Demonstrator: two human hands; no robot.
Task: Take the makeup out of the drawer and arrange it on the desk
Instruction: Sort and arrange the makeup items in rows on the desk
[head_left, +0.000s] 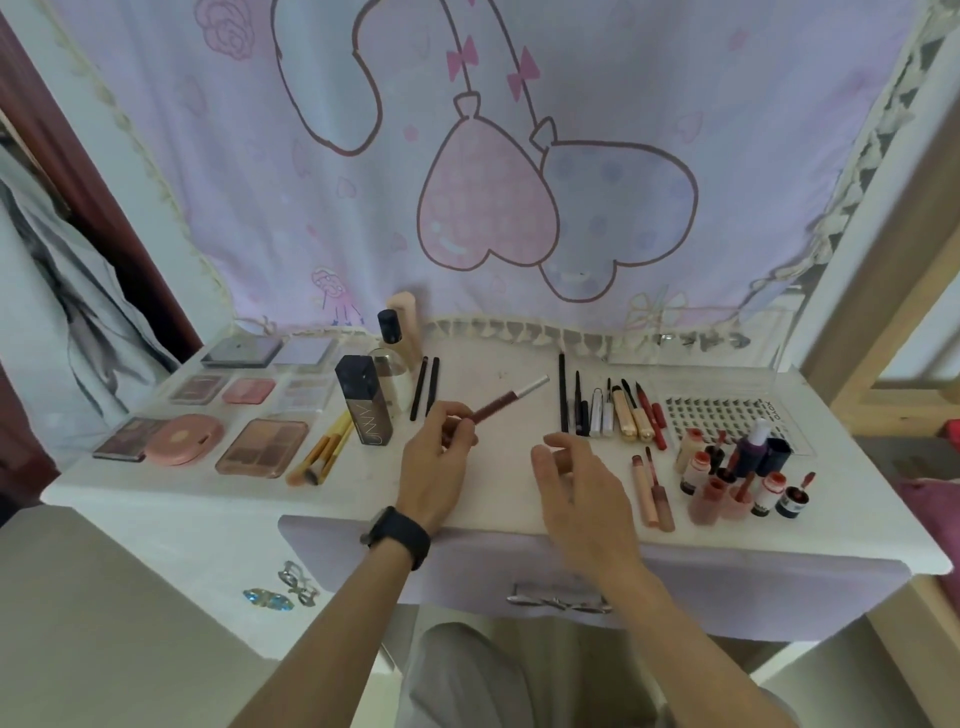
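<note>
My left hand (436, 462) grips a dark red makeup pencil (506, 399) with a white cap, held above the middle of the white desk (498, 499); its tip points up and to the right. My right hand (576, 478) hovers beside it with fingers relaxed and holds nothing. The lilac drawer (675, 577) below the desk edge looks pushed in, its metal bow handle (558, 603) facing me.
Palettes and compacts (218, 415) lie at the left, with brushes (322, 452) and a dark bottle (363, 400). Pens and tubes (613, 410) line the right centre, with small bottles (737, 483) and a lash tray (727, 415) further right. A curtain hangs behind.
</note>
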